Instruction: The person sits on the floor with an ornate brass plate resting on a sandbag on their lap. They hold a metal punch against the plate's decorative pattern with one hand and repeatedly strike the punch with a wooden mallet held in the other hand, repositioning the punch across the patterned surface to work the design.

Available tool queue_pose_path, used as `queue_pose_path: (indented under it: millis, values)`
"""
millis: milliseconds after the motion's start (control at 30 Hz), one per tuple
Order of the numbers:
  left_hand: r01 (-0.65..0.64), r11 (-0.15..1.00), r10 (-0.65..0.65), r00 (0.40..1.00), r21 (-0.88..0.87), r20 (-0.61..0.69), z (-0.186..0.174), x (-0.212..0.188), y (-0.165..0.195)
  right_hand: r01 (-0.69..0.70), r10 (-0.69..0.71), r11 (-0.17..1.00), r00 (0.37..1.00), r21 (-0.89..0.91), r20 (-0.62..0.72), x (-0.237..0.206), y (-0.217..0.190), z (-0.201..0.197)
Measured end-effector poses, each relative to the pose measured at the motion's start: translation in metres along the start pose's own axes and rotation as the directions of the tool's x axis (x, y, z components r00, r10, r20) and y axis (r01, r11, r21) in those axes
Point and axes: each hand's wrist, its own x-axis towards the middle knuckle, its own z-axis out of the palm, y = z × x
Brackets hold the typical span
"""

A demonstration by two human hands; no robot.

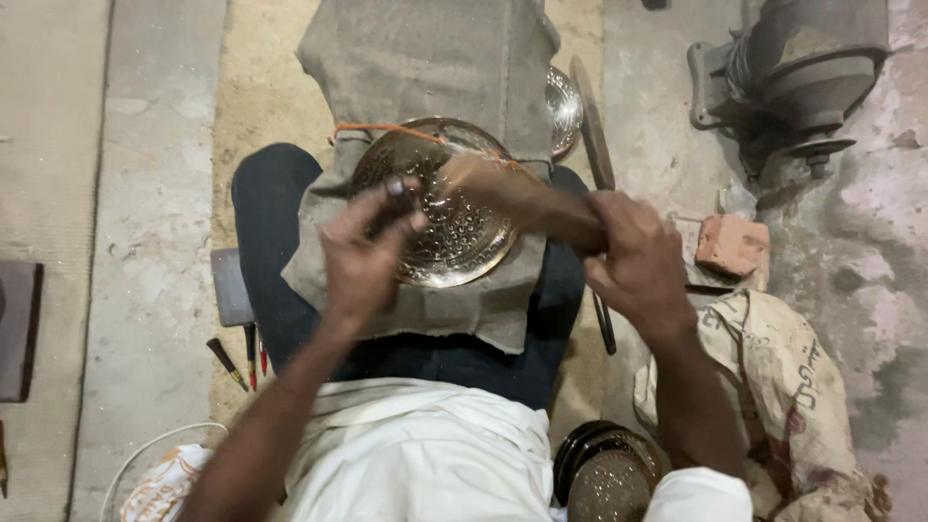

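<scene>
Both hands closed — left fingers point(401, 208) pinch punch point(395, 186), right point(633, 256) grips mallet point(517, 198).

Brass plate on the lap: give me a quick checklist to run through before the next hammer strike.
1. Plate seated: the brass plate lies on the grey cloth across the lap. Ok.
2. Punch placed: the left hand pinches a small punch over the plate; whether the tip touches cannot be told.
3. Hammer grip: the right hand is closed on the wooden hammer. Ok.
4. Hammer steady: it is blurred in the picture. Cannot tell.
5. Fingers clear: the left hand's fingertips sit right beside the hammer's end. Not ok.
6. Spare tools: red-handled tools lie on the floor by the left leg. Ok.
</scene>
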Motion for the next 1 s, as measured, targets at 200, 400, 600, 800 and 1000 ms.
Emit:
queue_pose_path:
  millis: [200, 400, 600, 800, 1000]
  values:
    - [-0.018, 0.951, -0.213, 0.687, 0.309, 0.695, -0.007, 0.061, 0.018, -0.222, 0.261, 0.656, 0.964, 0.721, 0.059, -0.052, 0.001, 0.061]
    - [-0.204, 0.899, -0.269, 0.441, 0.387, 0.856, 0.003, 0.074, 0.012, -0.381, 0.389, 0.227, 0.879, 0.896, 0.276, -0.120, -0.032, 0.110]
    - [-0.266, 0.873, -0.300, 0.368, 0.409, 0.880, 0.004, 0.077, 0.005, -0.292, 0.442, 0.108, 0.870, 0.950, 0.217, -0.148, -0.068, 0.128]
    - [-0.309, 0.840, -0.338, 0.344, 0.445, 0.876, 0.007, 0.078, 0.008, -0.207, 0.219, 0.468, 0.969, 0.859, 0.115, -0.147, -0.075, 0.119]
    - [-0.257, 0.808, -0.446, 0.321, 0.530, 0.836, 0.004, 0.079, 0.018, -0.301, 0.262, 0.365, 0.941, 0.881, 0.213, -0.140, -0.089, 0.113]
